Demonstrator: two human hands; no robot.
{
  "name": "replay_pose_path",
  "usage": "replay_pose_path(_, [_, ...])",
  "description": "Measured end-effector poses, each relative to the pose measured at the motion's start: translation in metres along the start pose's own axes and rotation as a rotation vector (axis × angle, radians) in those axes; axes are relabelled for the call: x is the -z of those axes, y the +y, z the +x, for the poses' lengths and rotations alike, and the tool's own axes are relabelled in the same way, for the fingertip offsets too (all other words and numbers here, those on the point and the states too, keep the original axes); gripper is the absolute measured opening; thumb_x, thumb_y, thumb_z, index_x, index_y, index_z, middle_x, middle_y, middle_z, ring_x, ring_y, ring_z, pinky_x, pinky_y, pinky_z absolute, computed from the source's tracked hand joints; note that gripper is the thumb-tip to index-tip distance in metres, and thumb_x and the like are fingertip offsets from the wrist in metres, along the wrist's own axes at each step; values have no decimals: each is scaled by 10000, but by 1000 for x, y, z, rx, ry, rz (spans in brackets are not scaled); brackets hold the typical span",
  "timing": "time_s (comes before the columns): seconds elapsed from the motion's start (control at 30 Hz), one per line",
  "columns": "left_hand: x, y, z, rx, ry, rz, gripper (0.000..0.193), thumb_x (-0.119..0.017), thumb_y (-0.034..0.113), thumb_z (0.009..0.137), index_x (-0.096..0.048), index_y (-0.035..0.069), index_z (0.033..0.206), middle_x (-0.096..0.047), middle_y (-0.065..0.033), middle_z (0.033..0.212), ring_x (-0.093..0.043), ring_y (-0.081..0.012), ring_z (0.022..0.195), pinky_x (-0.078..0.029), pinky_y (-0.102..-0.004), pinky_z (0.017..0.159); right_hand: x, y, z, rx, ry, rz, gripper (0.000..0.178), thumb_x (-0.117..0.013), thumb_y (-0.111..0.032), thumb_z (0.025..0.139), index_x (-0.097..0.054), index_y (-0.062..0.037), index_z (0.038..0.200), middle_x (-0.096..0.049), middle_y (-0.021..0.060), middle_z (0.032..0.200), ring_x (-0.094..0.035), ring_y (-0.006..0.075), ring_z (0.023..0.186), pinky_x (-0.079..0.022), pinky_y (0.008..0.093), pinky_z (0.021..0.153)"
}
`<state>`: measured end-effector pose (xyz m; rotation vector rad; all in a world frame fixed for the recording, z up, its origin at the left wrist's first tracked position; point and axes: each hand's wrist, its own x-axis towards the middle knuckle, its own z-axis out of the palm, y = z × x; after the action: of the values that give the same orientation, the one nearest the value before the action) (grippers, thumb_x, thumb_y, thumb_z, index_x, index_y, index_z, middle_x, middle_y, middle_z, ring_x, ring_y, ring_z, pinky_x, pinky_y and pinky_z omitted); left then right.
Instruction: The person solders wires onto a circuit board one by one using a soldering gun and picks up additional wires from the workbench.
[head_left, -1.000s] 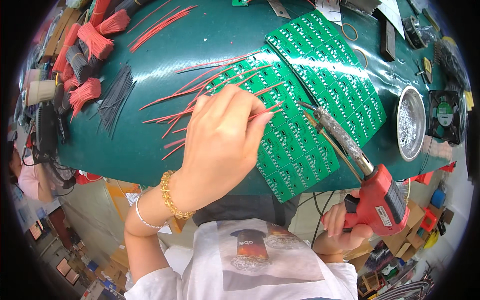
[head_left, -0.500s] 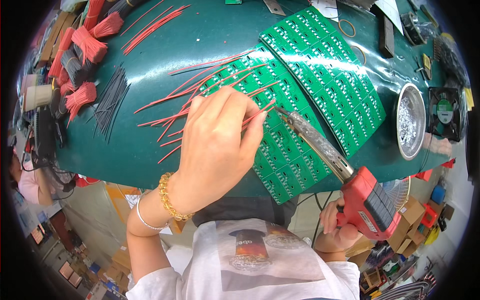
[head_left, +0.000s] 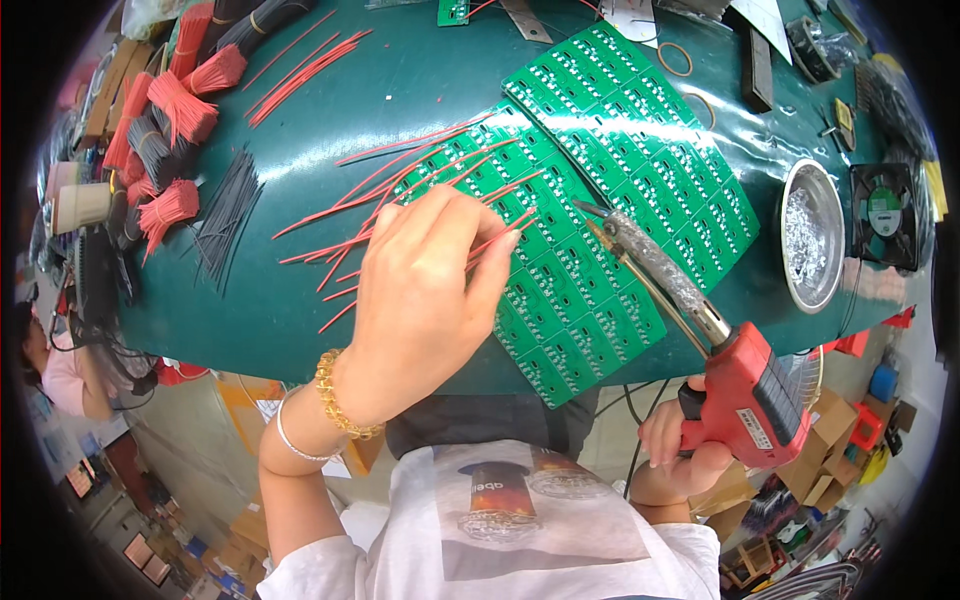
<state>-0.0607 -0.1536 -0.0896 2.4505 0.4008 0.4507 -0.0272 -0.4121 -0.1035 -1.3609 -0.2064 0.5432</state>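
Observation:
My left hand [head_left: 425,290] is closed in a pinch around a red wire [head_left: 512,226] over the nearer green circuit board panel [head_left: 570,335]. Several other red wires [head_left: 345,205] fan out to the left from that panel, partly hidden under my hand. In my right hand [head_left: 678,448] is a red soldering gun [head_left: 752,400], gripped by its handle. Its tip points up and left above the boards, apart from the held wire. A second circuit board panel [head_left: 650,150] lies to the right, overlapping the first one's edge.
Loose black wires [head_left: 227,220] and bundled red wires [head_left: 183,108] lie at the left. A round metal bowl [head_left: 835,240] with silvery bits stands right, beside a black fan [head_left: 884,215]. Another person [head_left: 72,375] is at the far left.
The soldering gun has moved right, its tip drawing away from the end of the wire in my left hand. My left hand has shifted slightly left, still pinching the wire.

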Motion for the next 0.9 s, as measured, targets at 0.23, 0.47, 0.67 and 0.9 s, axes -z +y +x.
replay_pose_path(0.23, [16,0,19,79,21,-294,59,-653,1,741,-601,-15,719,-575,-98,658,-537,-200,538,-419,-294,500,9,-1,-2,23,5,29,845,-499,-648,793,-331,74,1198,-401,-34,454,-399,88,361,-363,219,380])
replay_pose_path(0.47, [-12,-3,18,58,-40,-205,106,-644,29,802,-555,-18,768,-551,-57,681,-509,-112,578,-396,-247,508,5,4,-1,56,66,61,857,-505,-649,786,-342,90,1187,-404,-28,456,-396,91,357,-346,211,371])
replay_pose_path(0.67, [-18,-4,17,-39,10,-110,123,-642,16,791,-536,-11,734,-521,-66,656,-504,-138,550,-388,-255,480,7,4,1,-50,5,107,835,-543,-641,765,-378,85,1143,-411,-22,465,-409,101,370,-353,227,386])
replay_pose_path(0.9, [-18,-5,16,-41,24,-104,135,-649,14,781,-528,-7,726,-521,-66,653,-489,-141,524,-381,-262,465,3,-4,3,-67,-13,-161,814,-593,-605,757,-373,73,1150,-422,-23,473,-425,104,379,-352,228,398])
